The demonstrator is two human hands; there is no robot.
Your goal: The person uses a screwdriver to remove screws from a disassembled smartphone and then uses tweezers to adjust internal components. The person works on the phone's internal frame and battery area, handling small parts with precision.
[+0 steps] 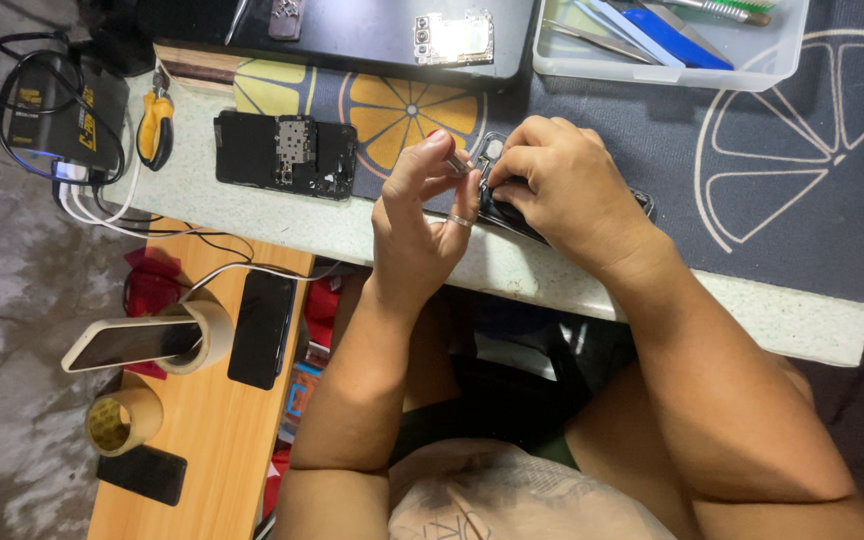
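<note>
Left hand (pixel 420 222): fingers pinched narrow on a small metal tool (pixel 457 165), ring on one finger.
Right hand (pixel 562 190): clamped over a dark phone (pixel 504 212) on the grey mat (pixel 752 190), near the table edge.
Nearby: an opened phone (pixel 285 153), yellow-handled pliers (pixel 155 125), clear tray (pixel 652 60).

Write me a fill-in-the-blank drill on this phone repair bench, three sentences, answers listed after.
1. The left hand wears a ____ on one finger.
2. The right hand presses on a dark phone lying on a mat printed with ____ slices.
3. Left of the opened phone lie pliers with ____ handles.

Missing words: ring; citrus; yellow
</note>
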